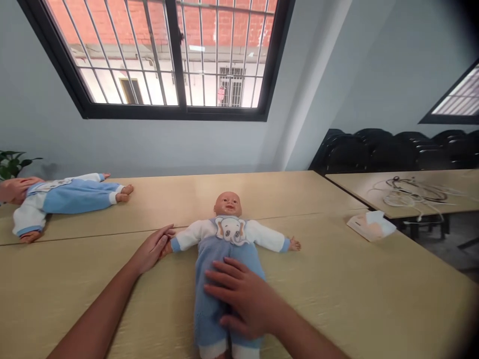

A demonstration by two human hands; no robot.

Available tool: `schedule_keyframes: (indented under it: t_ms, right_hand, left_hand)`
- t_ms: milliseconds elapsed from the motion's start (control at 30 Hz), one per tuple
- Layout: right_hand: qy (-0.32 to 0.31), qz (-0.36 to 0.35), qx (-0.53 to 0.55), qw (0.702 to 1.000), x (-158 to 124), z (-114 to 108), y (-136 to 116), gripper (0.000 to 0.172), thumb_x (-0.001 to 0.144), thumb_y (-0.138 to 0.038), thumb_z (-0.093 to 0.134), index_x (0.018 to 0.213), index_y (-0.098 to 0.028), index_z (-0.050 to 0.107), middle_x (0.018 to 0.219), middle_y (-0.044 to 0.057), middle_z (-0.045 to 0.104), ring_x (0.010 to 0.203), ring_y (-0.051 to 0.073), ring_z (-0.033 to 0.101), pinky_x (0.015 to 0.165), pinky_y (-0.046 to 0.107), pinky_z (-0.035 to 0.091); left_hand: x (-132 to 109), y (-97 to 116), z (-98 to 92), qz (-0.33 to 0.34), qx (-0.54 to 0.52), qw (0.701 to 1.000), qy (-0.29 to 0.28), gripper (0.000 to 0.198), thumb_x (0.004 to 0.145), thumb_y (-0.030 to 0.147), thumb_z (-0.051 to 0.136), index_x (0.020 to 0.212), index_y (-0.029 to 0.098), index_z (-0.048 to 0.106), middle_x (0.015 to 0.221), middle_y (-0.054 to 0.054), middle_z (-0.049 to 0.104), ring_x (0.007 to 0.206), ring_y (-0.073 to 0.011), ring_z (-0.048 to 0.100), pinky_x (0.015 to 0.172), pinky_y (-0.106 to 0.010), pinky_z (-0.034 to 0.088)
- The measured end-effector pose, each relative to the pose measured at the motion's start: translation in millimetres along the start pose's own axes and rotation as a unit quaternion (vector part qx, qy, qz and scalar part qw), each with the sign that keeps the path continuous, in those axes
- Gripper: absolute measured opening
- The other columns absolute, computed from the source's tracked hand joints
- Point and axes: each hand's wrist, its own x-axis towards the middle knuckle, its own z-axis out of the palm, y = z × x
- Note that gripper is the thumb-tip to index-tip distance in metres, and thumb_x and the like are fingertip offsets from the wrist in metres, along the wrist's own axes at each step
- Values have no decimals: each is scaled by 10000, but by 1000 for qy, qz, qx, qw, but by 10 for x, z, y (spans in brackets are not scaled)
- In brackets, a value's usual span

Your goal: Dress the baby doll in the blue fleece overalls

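Observation:
A baby doll [228, 237] in a blue-and-white romper with an elephant on the chest lies on its back in the middle of the wooden table [337, 289], arms spread. My right hand [245, 296] lies flat on the doll's belly and thighs, fingers apart. My left hand [151, 248] rests on the table at the end of the doll's outstretched arm, touching its small hand. Neither hand is closed around anything.
A second doll [65, 199] in the same outfit lies at the far left. A tissue pack [370, 224] sits at the table's right edge. Cables [411, 192] lie on a neighbouring table, black chairs [392, 149] behind. A plant [11, 164] stands far left.

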Motion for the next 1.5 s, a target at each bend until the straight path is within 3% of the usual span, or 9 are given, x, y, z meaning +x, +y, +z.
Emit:
schedule_keyframes:
  t_ms: [100, 200, 333, 500, 633, 900, 1133, 1300, 1500]
  right_hand:
    - [22, 75, 8, 997, 58, 109, -128, 627, 877, -279, 665, 1490, -289, 533, 1567, 35, 523, 1485, 277, 420, 1240, 505, 332]
    - [67, 140, -5, 988, 119, 258, -35, 599, 869, -202, 628, 1458, -291, 566, 1552, 43, 538, 1447, 264, 466, 1217, 488, 378]
    - [123, 200, -34, 971, 263, 436, 186, 544, 860, -206, 635, 1401, -260, 621, 1510, 69, 574, 1401, 292, 504, 1204, 523, 385]
    - [163, 277, -76, 944, 433, 424, 718, 505, 897, -227, 601, 1401, -226, 623, 1496, 100, 578, 1388, 290, 509, 1211, 511, 361]
    - [176, 341, -124, 915, 450, 233, 1399, 482, 937, -255, 538, 1407, -180, 615, 1485, 130, 577, 1396, 281, 492, 1251, 491, 260]
    - [212, 475, -225, 824, 207, -279, 2849, 461, 957, -276, 466, 1372, -144, 617, 1442, 160, 599, 1344, 291, 498, 1218, 486, 221]
    - [224, 513, -246, 792, -235, -729, 3929, 494, 930, -234, 444, 1384, -109, 595, 1435, 186, 599, 1324, 310, 495, 1181, 479, 248]
    - [234, 530, -263, 771, -449, -927, 4383, 508, 919, -215, 443, 1392, -85, 577, 1425, 202, 604, 1310, 311, 506, 1165, 476, 272]
    - [222, 511, -239, 795, -435, -1244, 4477, 475, 897, -212, 510, 1294, 14, 641, 1305, 284, 649, 1185, 296, 575, 1020, 390, 356]
  left_hand:
    - [7, 27, 24, 4, 0, 1000, -4, 711, 999, 664, 356, 1471, 155, 511, 1397, -127, 646, 1310, -292, 583, 1163, -454, 422]
    - [3, 31, 30, -11, -23, 1000, 9, 695, 987, 676, 375, 1441, 178, 546, 1381, -113, 663, 1275, -291, 616, 1126, -442, 467]
    - [25, -32, -16, -35, -51, 994, 90, 694, 957, 700, 419, 1366, 172, 609, 1265, -104, 721, 1213, -287, 650, 1119, -446, 470]
    - [74, -229, -114, -150, -100, 940, 289, 618, 893, 645, 520, 1204, 150, 722, 1196, -105, 732, 1121, -301, 662, 1093, -466, 464]
    - [81, -320, -128, -185, -142, 904, 358, 600, 836, 620, 610, 1236, 193, 742, 1315, -82, 694, 987, -248, 694, 990, -409, 520]
    - [42, -219, -123, -190, 17, 926, 326, 468, 891, 540, 572, 1223, 272, 765, 1229, -45, 702, 990, -252, 679, 1114, -481, 444]
    - [-4, -153, -123, -198, 96, 931, 292, 433, 930, 520, 533, 1214, 283, 756, 1153, -22, 729, 1148, -285, 653, 1168, -491, 405]
    - [-2, -175, -117, -224, 110, 931, 267, 446, 934, 567, 511, 1215, 317, 751, 1202, -11, 739, 1129, -316, 669, 1134, -541, 437]
    - [125, -5, -23, -203, 46, 945, 254, 354, 856, 522, 582, 987, 283, 808, 1148, -17, 784, 1174, -324, 676, 1096, -475, 481]
